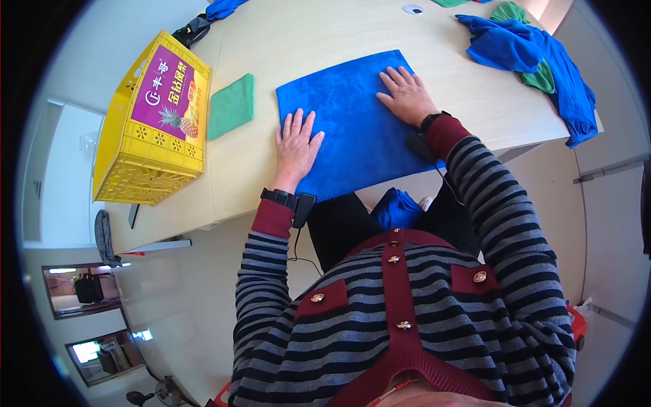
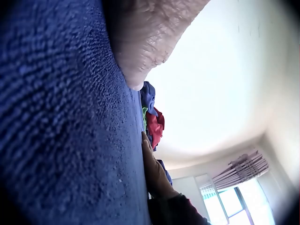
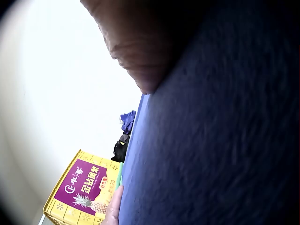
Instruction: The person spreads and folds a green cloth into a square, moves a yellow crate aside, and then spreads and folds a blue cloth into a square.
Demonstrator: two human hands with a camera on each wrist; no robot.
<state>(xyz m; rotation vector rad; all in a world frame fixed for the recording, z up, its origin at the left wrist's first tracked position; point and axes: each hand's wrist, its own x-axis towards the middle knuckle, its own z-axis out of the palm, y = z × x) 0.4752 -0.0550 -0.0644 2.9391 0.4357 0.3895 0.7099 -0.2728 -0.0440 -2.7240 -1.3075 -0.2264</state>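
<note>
A blue towel [image 1: 352,129] lies spread flat on the table, its near edge reaching the table's front edge. My left hand [image 1: 296,148] rests on the towel's left side, fingers straight and pointing away from me. On the upper right part of the cloth lies my right hand [image 1: 408,98], its fingers extended and slightly spread. Both palms face down, and neither hand grips anything. The left wrist view has the towel's fuzzy weave [image 2: 70,122] filling its left half. Left of the towel is a folded green cloth [image 1: 232,106].
A yellow plastic crate [image 1: 150,166] with a purple pineapple label stands at the table's left. Blue and green cloths [image 1: 522,54] are heaped at the right, one hanging over the edge. A round white object [image 1: 413,9] sits at the far side.
</note>
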